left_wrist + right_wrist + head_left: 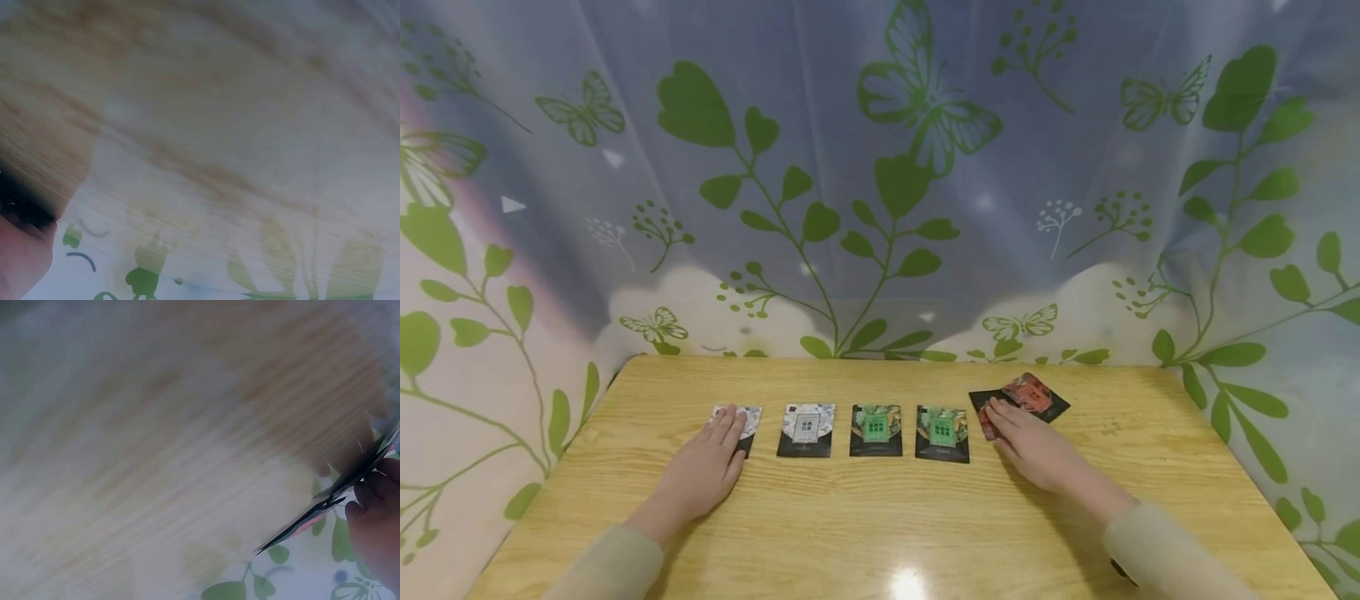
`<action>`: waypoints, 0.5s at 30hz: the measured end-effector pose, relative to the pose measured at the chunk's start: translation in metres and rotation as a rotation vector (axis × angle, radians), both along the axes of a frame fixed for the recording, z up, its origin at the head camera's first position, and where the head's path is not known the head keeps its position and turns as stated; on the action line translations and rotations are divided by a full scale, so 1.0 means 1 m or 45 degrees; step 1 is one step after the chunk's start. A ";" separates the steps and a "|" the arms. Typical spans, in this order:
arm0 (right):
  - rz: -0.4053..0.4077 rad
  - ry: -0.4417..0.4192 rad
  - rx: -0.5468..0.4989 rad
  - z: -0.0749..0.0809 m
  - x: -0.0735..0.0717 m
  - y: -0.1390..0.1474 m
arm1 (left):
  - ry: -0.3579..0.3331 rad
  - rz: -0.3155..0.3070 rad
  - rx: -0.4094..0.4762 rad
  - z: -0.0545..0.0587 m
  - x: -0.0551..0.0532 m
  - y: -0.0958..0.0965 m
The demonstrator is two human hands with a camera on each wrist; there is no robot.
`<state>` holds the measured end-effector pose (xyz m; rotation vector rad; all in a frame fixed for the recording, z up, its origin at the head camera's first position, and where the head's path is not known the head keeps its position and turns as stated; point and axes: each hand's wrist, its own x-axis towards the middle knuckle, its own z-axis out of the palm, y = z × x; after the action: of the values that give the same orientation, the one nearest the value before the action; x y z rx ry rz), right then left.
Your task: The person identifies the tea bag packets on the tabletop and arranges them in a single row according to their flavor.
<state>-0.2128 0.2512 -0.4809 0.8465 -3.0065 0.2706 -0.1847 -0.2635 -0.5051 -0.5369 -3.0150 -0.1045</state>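
My left hand [703, 468] rests with extended fingers on a white-and-black packet [751, 422] at the left end of a row, covering most of it. At the right end, my right hand [1036, 448] lies with its fingers stretched over a red-and-black packet [982, 407]. Another red-and-black packet [1037, 395] lies askew beside those fingers, overlapping the first. In the right wrist view, the fingers press at a thin dark packet edge [359, 472]. The left wrist view catches only part of the left hand [25, 256] at its lower left.
Between the hands lie a white-and-black packet [806, 431] and two green-and-black packets, one on the left [876, 430] and one on the right [942, 434]. All are on a wooden table [820, 525]. A curtain [820, 183] with leaf and butterfly prints hangs behind the table's back edge.
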 end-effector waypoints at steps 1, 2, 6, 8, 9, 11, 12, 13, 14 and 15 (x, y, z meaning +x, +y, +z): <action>-0.001 0.003 0.001 -0.001 0.000 0.002 | 0.000 0.001 0.000 0.000 0.000 0.000; -0.007 0.003 0.000 -0.001 0.001 0.005 | 0.001 0.003 0.000 0.000 0.000 -0.001; -0.009 0.038 -0.004 -0.004 0.002 0.013 | 0.000 0.008 -0.008 -0.001 -0.001 -0.002; 0.002 0.058 -0.023 -0.004 0.003 0.016 | -0.001 0.009 -0.009 -0.001 -0.001 -0.002; 0.012 0.066 -0.031 -0.004 0.004 0.018 | -0.001 0.008 -0.011 -0.001 0.000 -0.002; 0.041 0.077 -0.046 -0.004 0.006 0.021 | -0.002 0.004 -0.010 0.000 0.000 -0.002; 0.055 0.074 -0.052 -0.003 0.007 0.023 | -0.003 0.000 -0.010 0.001 0.000 -0.002; 0.066 0.055 -0.065 -0.002 0.009 0.025 | -0.005 -0.002 -0.010 0.001 0.000 -0.001; 0.077 0.048 -0.068 -0.001 0.011 0.027 | -0.007 -0.004 -0.008 0.001 0.000 -0.001; 0.086 0.037 -0.072 -0.001 0.013 0.029 | -0.008 -0.005 -0.006 0.002 0.001 -0.001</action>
<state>-0.1994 0.2803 -0.4817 0.9399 -2.9324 0.3394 -0.1841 -0.2643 -0.5035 -0.5436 -3.0213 -0.0992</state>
